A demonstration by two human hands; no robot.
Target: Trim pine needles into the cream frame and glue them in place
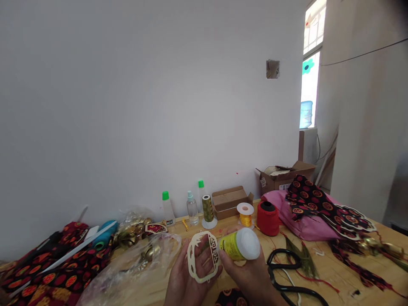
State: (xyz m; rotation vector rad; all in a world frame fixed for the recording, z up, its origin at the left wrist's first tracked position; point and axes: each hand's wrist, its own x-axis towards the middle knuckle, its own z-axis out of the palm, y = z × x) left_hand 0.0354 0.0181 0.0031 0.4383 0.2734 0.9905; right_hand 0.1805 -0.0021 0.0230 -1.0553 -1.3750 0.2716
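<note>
A pale wooden cut-out frame (201, 280) with fretwork along its right side rests in my left hand (180, 280), palm up, with fingers behind it. My right hand (247, 276) is wrapped round a white bottle (236, 245) with a yellow-green label. The bottle lies tilted, its round white end toward the right and its other end close to the frame's right edge. Whether its tip touches the frame is hidden by my fingers. Right of my right hand lie black-handled scissors (280, 287). A piece of dark patterned fabric (232, 297) shows below my hands.
Along the wall stand green-capped bottles (167, 208), a spray bottle (192, 210), an olive thread cone (207, 209), a cardboard box (231, 202), a yellow spool (245, 216) and a red thread cone (267, 219). Plastic bag (134, 272) and patterned cloth (73, 267) lie left; pink bag (306, 223) right.
</note>
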